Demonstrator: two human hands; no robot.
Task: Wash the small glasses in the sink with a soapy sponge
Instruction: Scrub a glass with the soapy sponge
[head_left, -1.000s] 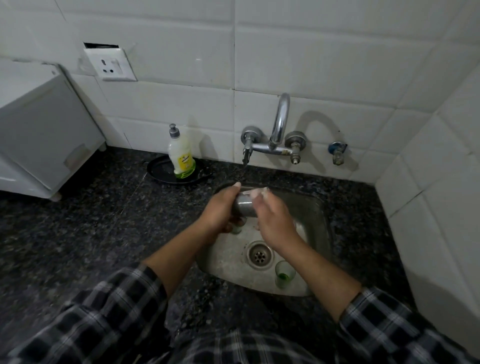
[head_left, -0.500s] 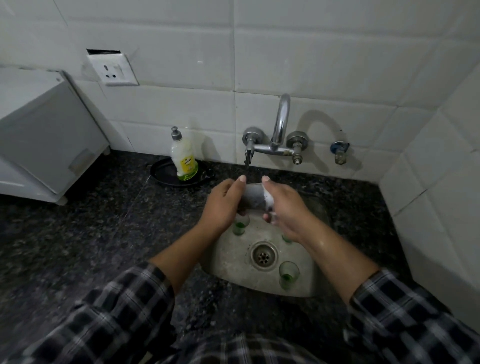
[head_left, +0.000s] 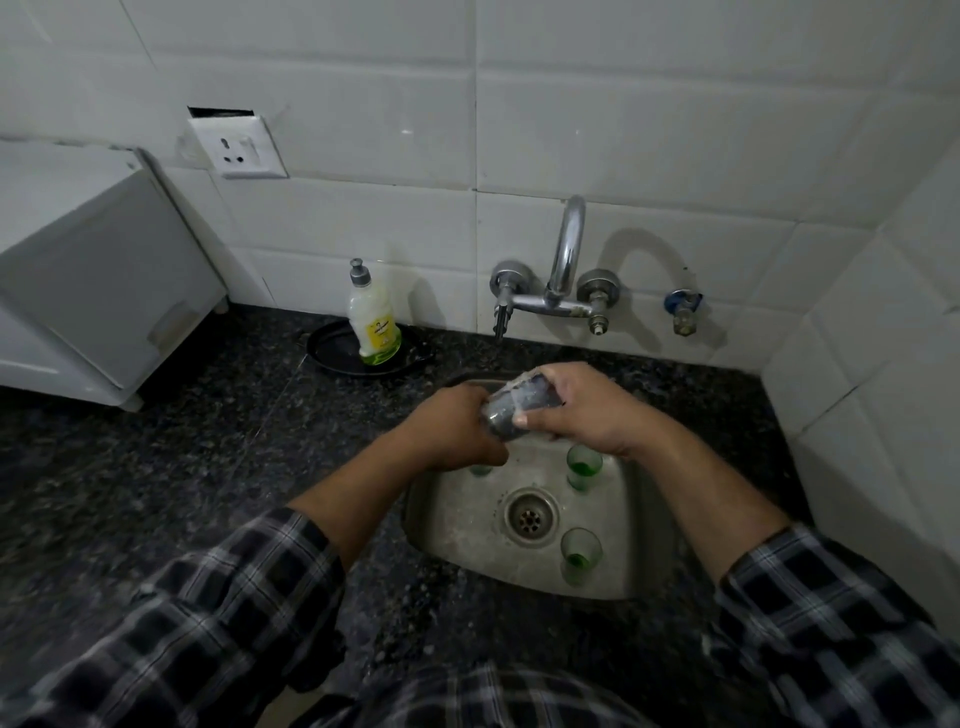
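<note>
Over the steel sink (head_left: 519, 586) both hands hold a foamy grey glass (head_left: 511, 410), tilted on its side. My left hand (head_left: 452, 431) grips its lower left end. My right hand (head_left: 587, 405) curls over its upper right part, thumb on the glass, with a pale soapy sponge (head_left: 519, 385) barely showing under the fingers. Two small green glasses (head_left: 584, 462) (head_left: 581, 553) stand upright in the basin right of the drain (head_left: 530, 517). A third green glass (head_left: 480, 470) peeks out below my left hand.
A curved tap (head_left: 563, 260) comes out of the tiled wall behind the sink. A dish soap bottle (head_left: 373, 322) stands on a black tray (head_left: 327, 353) at the back left. A white appliance (head_left: 104, 280) sits on the dark granite counter (head_left: 182, 467) at far left.
My right hand has slid further over the glass and now wraps it from above. The glass has tilted, its left end lower. My left hand has dropped slightly.
</note>
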